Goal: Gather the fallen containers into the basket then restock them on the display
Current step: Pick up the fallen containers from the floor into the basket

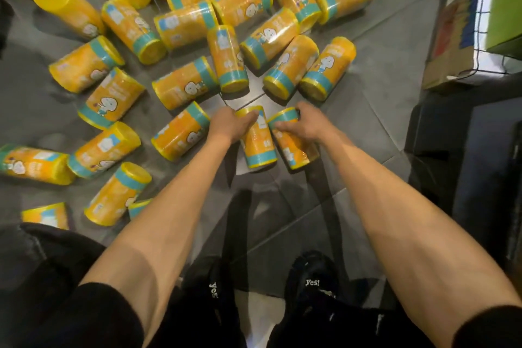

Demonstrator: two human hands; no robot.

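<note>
Several yellow-orange cylindrical containers with teal bands and a cartoon figure lie scattered on the grey tiled floor. My left hand grips the top of one container just in front of me. Right beside it, my right hand grips the top of a second container. Both containers are tilted, their far ends under my fingers. Another container lies just left of my left hand. No basket is visible.
A cardboard box and a wire-mesh rack with a green item stand at the right. A dark unit sits at the right below them. My black shoes are at the bottom, dark clothing at the lower left.
</note>
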